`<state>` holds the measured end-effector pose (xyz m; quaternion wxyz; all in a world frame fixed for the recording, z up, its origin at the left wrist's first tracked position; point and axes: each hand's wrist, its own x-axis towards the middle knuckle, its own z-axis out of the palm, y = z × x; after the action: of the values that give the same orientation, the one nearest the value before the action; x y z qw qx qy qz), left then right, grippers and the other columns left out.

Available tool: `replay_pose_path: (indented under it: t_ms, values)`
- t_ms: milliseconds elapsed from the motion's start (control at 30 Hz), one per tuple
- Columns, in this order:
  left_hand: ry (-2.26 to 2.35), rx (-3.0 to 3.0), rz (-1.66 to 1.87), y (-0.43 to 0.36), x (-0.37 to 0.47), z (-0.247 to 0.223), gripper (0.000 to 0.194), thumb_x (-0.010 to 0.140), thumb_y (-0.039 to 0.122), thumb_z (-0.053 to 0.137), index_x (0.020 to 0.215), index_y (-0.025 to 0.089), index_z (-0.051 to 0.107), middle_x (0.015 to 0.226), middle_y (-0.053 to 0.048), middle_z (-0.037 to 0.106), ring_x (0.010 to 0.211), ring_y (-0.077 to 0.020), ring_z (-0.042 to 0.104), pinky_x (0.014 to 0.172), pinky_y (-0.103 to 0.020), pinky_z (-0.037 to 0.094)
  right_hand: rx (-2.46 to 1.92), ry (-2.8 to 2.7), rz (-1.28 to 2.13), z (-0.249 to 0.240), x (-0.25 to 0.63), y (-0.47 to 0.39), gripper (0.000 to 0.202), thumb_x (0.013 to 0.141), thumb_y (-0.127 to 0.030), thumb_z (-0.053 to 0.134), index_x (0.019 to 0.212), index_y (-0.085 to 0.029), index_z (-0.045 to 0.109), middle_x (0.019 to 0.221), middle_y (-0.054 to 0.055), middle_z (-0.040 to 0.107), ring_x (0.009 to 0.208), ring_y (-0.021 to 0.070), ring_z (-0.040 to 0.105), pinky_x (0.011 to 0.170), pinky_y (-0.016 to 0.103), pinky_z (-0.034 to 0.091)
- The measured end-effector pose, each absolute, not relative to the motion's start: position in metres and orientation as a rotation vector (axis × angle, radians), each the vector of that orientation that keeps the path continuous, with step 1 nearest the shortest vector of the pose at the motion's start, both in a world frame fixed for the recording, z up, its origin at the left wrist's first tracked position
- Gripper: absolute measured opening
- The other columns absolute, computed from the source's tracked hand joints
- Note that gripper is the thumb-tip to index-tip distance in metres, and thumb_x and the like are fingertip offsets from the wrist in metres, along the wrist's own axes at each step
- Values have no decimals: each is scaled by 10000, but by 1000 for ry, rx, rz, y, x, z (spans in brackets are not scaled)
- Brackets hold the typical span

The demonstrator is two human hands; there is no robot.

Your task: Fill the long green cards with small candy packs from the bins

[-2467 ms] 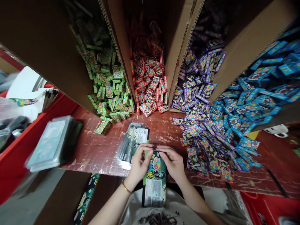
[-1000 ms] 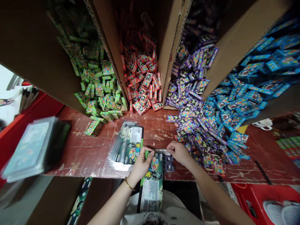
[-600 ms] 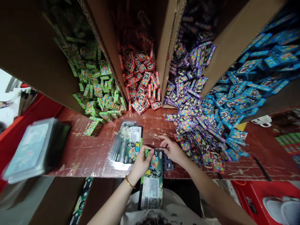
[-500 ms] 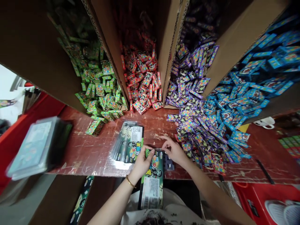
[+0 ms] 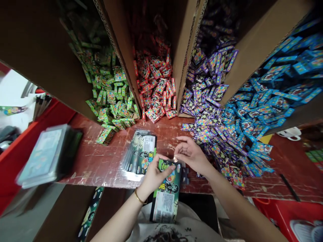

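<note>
My left hand (image 5: 157, 171) grips a flat green-and-black printed candy package (image 5: 165, 198) near its top end, thumb on the front face. The package extends down toward my lap, its white label panel with a barcode lying lowest. At its top edge, my right hand (image 5: 188, 154) has thumb and index finger pinched together, the other fingers raised. A small pale glint shows at those fingertips; what it is I cannot make out. Left of my left hand lies a fanned stack of similar packages (image 5: 141, 151) in clear plastic. A dark purplish piece (image 5: 185, 175) lies partly hidden beyond the held package.
Cardboard boxes spill small green packets (image 5: 111, 97), red packets (image 5: 157, 90), purple packets (image 5: 202, 97) and blue packets (image 5: 262, 104) onto the red table (image 5: 101, 161). Clear plastic sleeves (image 5: 42, 154) are stacked at the left edge. A red crate (image 5: 272, 215) stands below right.
My right hand has drawn slightly upward at the package's top edge, with its fingers curled closer together. The left hand still grips the package. The whole view has shifted a little.
</note>
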<state>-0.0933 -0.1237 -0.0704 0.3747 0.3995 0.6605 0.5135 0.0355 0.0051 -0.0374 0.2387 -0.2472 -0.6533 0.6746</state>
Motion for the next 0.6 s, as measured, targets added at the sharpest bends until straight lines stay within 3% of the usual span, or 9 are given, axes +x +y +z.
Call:
replay_pose_path:
  t_ms: [400,600]
  values:
    - [1707,1044,1339,-123,-91,-68,313,680,269,719,907,196,517,860,0,607,816,-170,577,773,-284,427,-751,-1790,1813,-48,22,-12,479,639,-156,700,1057,-221,475,788,-28,580,638,109,555,617,259,455]
    - [1684,985,1397,-121,-89,-65,229,758,353,658,859,197,524,829,-15,625,832,-177,591,792,-295,439,-996,-1190,2414,-61,15,-10,515,532,-184,750,997,-205,532,859,22,642,739,161,625,687,297,497]
